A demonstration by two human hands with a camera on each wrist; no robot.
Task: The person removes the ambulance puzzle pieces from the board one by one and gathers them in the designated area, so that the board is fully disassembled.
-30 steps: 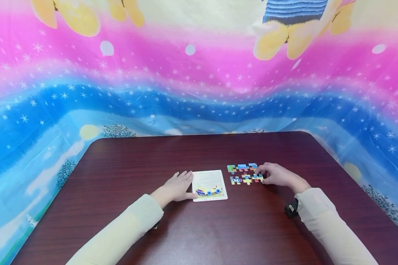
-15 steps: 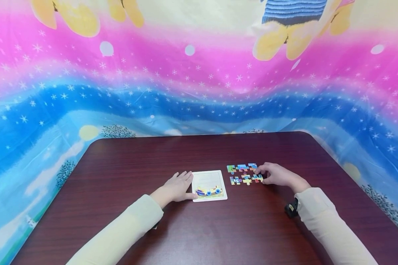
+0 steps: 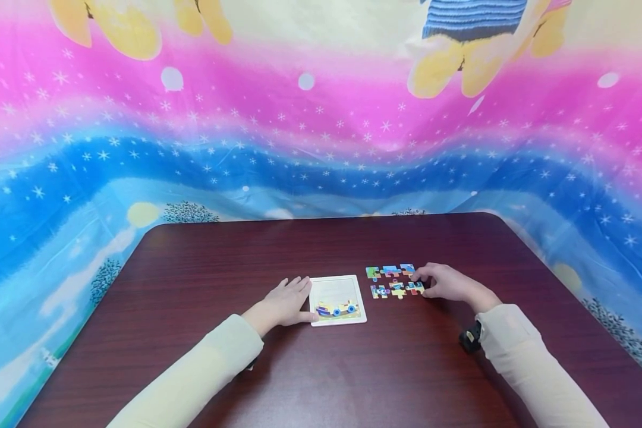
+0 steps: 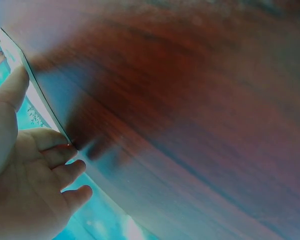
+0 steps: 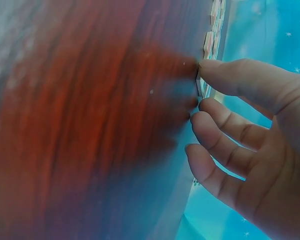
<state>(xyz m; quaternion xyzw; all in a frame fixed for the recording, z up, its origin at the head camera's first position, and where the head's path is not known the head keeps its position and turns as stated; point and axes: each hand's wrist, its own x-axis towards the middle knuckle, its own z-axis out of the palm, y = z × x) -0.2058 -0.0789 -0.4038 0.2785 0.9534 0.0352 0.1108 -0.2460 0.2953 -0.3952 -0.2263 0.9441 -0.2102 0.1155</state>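
On the table point(image 3: 321, 380), right of the tray point(image 3: 339, 321), we judge the near right piece point(image 3: 415, 286) light, stiff and best held by its edges, where our right hand point(image 3: 452, 283) pinches it, while our left hand point(image 3: 285, 302) rests, fingers extended, against the tray.

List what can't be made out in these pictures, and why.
Head view: part of the left rim of the puzzle frame, covered by the left hand.
Head view: both sleeves, cut off by the bottom edge.
Left wrist view: the picture on the puzzle frame, seen nearly edge-on.
Right wrist view: prints on the puzzle pieces, seen nearly edge-on and partly behind the right hand.
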